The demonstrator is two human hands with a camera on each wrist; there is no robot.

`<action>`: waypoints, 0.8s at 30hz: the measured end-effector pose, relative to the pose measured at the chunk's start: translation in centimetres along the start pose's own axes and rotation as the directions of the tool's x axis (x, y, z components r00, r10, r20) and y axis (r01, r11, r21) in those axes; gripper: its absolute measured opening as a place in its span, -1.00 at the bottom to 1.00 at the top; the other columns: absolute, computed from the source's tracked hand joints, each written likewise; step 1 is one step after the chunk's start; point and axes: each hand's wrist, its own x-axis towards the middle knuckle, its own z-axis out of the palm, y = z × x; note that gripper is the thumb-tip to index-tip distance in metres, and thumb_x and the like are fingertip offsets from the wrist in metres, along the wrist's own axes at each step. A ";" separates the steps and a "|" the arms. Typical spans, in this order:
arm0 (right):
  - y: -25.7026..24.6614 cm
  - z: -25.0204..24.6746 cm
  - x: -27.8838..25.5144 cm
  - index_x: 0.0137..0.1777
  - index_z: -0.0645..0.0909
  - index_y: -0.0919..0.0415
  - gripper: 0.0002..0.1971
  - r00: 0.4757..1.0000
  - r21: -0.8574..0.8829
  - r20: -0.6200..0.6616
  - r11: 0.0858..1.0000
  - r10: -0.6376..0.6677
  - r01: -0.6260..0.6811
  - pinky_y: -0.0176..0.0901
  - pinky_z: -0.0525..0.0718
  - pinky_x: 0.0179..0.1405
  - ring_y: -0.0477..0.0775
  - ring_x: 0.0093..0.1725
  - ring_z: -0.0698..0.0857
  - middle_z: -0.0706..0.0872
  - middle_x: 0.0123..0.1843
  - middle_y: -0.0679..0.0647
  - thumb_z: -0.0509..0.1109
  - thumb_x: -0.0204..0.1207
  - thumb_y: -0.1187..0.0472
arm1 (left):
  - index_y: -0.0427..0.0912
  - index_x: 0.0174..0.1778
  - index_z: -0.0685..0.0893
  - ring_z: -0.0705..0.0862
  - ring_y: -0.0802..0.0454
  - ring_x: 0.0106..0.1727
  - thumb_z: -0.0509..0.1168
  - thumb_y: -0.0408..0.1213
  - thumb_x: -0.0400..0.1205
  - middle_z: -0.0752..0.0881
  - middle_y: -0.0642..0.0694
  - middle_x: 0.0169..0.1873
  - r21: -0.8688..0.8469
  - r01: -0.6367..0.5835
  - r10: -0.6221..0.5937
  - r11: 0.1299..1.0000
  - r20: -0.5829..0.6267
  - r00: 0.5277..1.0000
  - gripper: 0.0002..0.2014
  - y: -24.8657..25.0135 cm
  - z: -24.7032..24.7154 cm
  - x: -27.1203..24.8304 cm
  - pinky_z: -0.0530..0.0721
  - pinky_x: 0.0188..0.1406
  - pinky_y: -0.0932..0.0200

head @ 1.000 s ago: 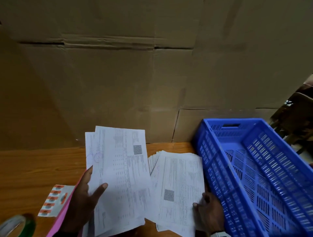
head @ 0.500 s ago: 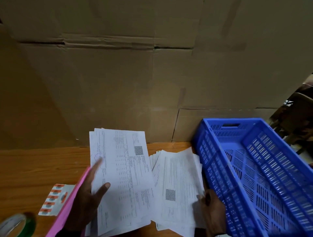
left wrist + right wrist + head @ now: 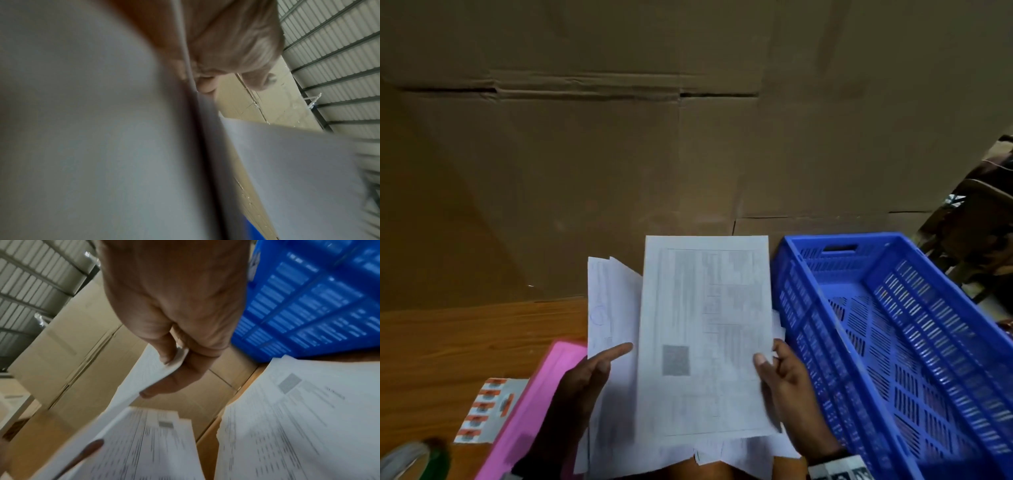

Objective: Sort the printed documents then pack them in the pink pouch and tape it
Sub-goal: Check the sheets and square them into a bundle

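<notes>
My left hand (image 3: 604, 365) holds a stack of printed documents (image 3: 613, 308) upright, thumb across its front, fingers hidden behind. My right hand (image 3: 770, 359) pinches the right edge of a single printed sheet (image 3: 705, 325), lifted and overlapping that stack. The right wrist view shows thumb and fingers of the right hand (image 3: 174, 363) clamped on the sheet's edge (image 3: 144, 378). A further pile of documents (image 3: 298, 418) lies on the table below. The pink pouch (image 3: 534, 411) lies flat under my left forearm. Blurred paper (image 3: 82, 129) fills the left wrist view.
A blue slotted crate (image 3: 893, 342) stands right of the papers. A sticker sheet (image 3: 486, 407) and a tape roll (image 3: 410, 459) lie left of the pouch. Large cardboard boxes (image 3: 654, 154) wall off the back of the wooden table (image 3: 465, 342).
My right hand has lifted one sheet off the right pile and swung it up and left over the stack in my left hand. The left stack has shifted right.
</notes>
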 end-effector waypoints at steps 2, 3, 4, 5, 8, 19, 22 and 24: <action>0.6 1.4 -0.7 0.40 0.60 0.18 -0.68 0.995 -0.150 0.100 0.989 0.009 0.006 0.05 0.69 0.39 0.00 0.33 0.75 0.79 0.33 0.02 0.42 0.69 0.16 | 0.23 0.23 0.63 0.57 0.25 0.32 0.10 0.50 0.52 0.61 0.25 0.28 0.042 -0.040 0.040 0.998 -0.002 0.999 -0.44 0.2 0.5 0.0 0.47 0.37 0.19; 0.6 2.0 -1.1 0.32 0.63 0.16 -0.78 0.989 -0.186 0.145 0.982 0.015 0.012 -0.08 0.72 0.31 -0.06 0.26 0.78 0.83 0.24 -0.03 0.37 0.71 0.22 | 0.27 0.22 0.63 0.57 0.38 0.28 0.15 0.60 0.38 0.62 0.32 0.25 0.060 -0.048 0.050 0.997 -0.018 0.999 -0.35 0.6 0.6 -0.2 0.49 0.36 0.23; 0.7 2.7 -1.2 0.25 0.65 0.14 -0.84 0.982 -0.218 0.185 0.976 0.027 0.014 -0.17 0.73 0.24 -0.09 0.19 0.81 0.85 0.16 -0.08 0.35 0.72 0.25 | 0.35 0.14 0.67 0.60 0.52 0.18 0.30 0.49 0.40 0.67 0.47 0.12 0.030 -0.003 0.004 1.000 -0.037 0.999 -0.52 0.2 1.0 -0.1 0.52 0.28 0.34; 0.7 3.2 -1.5 0.15 0.66 0.12 -0.91 0.977 -0.240 0.209 0.971 0.041 0.011 -0.20 0.74 0.15 -0.10 0.10 0.82 0.86 0.06 -0.11 0.35 0.72 0.24 | 0.41 0.01 0.70 0.61 0.63 0.06 0.41 0.22 0.51 0.68 0.63 -0.08 0.048 0.000 0.001 0.999 -0.028 1.000 -0.82 0.9 1.1 -0.3 0.51 0.16 0.45; 2.6 3.0 -0.9 -0.13 0.58 0.11 -0.77 0.982 -0.336 0.147 0.940 0.115 -0.060 -0.07 0.72 -0.24 0.03 -0.22 0.75 0.75 -0.21 0.00 0.50 0.59 0.00 | 0.57 -0.07 0.67 0.60 0.67 0.03 0.39 -0.20 0.65 0.61 0.76 -0.17 0.061 -0.006 0.009 0.998 -0.056 0.998 -0.62 -0.4 0.6 -0.3 0.50 0.07 0.41; 7.0 -4.1 1.1 0.50 0.47 0.14 -0.31 0.916 -0.680 -0.356 0.622 0.183 -0.388 0.11 0.56 0.45 0.26 0.42 0.61 0.62 0.47 0.16 0.67 0.41 0.13 | 0.32 0.14 0.56 0.63 0.33 0.12 0.24 0.19 0.44 0.68 0.31 0.07 0.016 -0.059 0.061 0.998 -0.226 0.972 -0.65 -1.5 -1.9 -0.7 0.57 0.17 0.07; 7.2 -4.3 1.2 0.36 0.59 0.12 -0.46 0.911 -0.712 -0.397 0.590 0.109 -0.381 0.09 0.64 0.33 0.24 0.30 0.67 0.70 0.31 0.12 0.66 0.41 0.11 | 0.17 0.26 0.59 0.68 0.13 0.18 0.21 0.29 0.39 0.74 0.10 0.13 0.013 -0.047 0.049 0.999 -0.223 0.974 -0.45 -1.8 -1.7 -0.6 0.62 0.20 -0.01; 7.4 -4.6 1.2 0.26 0.63 0.14 -0.55 0.903 -0.704 -0.426 0.605 0.059 -0.372 0.10 0.65 0.28 0.24 0.24 0.69 0.73 0.21 0.11 0.65 0.42 0.11 | 0.12 0.30 0.60 0.69 0.07 0.20 0.21 0.30 0.39 0.75 0.07 0.15 0.026 -0.033 0.038 0.999 -0.214 0.976 -0.40 -1.9 -1.7 -0.5 0.65 0.24 -0.10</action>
